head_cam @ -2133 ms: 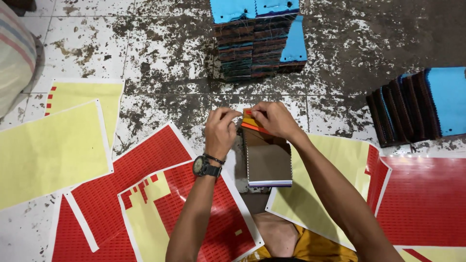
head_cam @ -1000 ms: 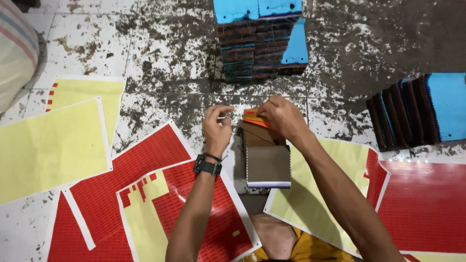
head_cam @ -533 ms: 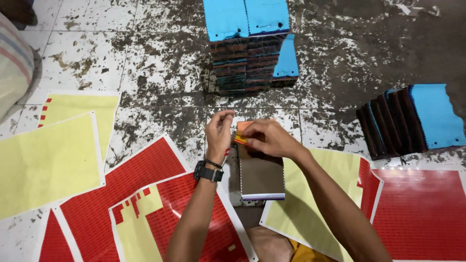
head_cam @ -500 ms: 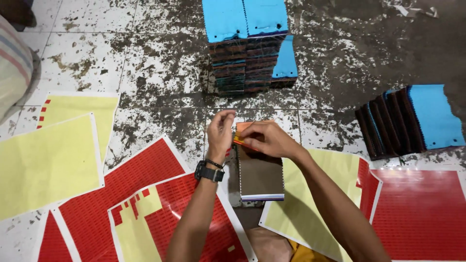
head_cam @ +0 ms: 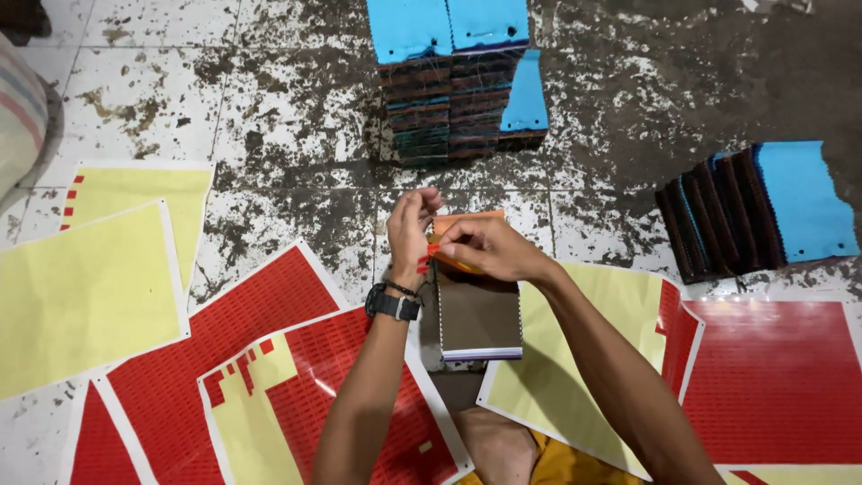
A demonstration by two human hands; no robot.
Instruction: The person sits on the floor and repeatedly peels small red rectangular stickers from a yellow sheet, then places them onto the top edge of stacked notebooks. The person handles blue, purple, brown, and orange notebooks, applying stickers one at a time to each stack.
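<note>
Left hand point(head_cam: 409, 229), with a black wristwatch point(head_cam: 392, 304) on its wrist, is raised with its fingers curled around small red stickers point(head_cam: 424, 263) that cling to the fingertips. Right hand point(head_cam: 480, 247) meets it from the other side, thumb and forefinger pinched narrow on the same red bit, just above the orange top edge of a fabric swatch book point(head_cam: 476, 310). That book lies on the floor between the forearms, its brown face up and a pale stitched border along its lower edge.

The step in hand looks like labelling: a sticker is being passed or peeled between the two hands, close over the book's orange header. The next move seems to call for a fine pinch and a steady press, setting the sticker flat on the header without letting it fold on itself.

Red sticker sheets point(head_cam: 260, 314) and spent yellow backing sheets point(head_cam: 85, 296) lie spread on the stained floor point(head_cam: 296, 117). A stack of blue-topped swatch books point(head_cam: 453, 76) stands beyond the hands, and another leaning row point(head_cam: 754, 211) lies off to the right.
</note>
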